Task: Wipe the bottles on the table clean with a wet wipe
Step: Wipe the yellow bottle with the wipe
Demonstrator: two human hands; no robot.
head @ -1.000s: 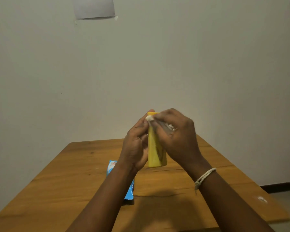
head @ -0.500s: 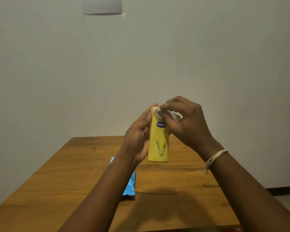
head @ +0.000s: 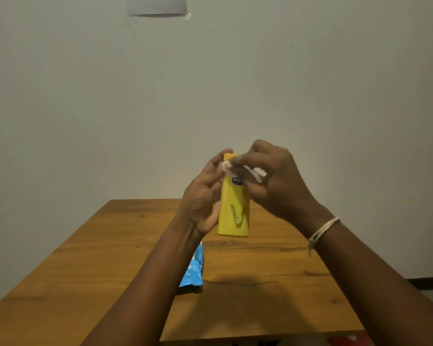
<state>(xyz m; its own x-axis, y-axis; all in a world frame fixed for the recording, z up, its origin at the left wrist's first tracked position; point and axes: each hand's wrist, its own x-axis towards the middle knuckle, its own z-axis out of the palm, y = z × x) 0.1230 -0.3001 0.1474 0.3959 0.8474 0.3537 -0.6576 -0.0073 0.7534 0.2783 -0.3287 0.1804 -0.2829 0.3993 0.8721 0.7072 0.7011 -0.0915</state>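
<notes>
Yellow bottle (head: 233, 208) with a dark blue oval badge, white wipe (head: 254, 172), blue-and-white packet (head: 195, 270) — all above a warm brown wood-grain counter (head: 98, 258); pale grey-green wall (head: 85, 96).

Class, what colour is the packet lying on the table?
Blue with white marks, in the head view.

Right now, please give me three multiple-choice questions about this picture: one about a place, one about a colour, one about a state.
1. Where does the blue wipes packet lie?
A. on the wooden table, partly under the left forearm
B. on the floor
C. in the right hand

2. What colour is the held bottle?
A. red
B. yellow
C. green

3. What is the right hand doing?
A. resting flat on the table
B. hanging idle
C. pressing a white wet wipe to the bottle's top

Answers: 1 A, the packet shows beside the forearm on the table. 2 B, its body is yellow. 3 C, the fingers pinch the wipe while the left hand holds the bottle.
</notes>
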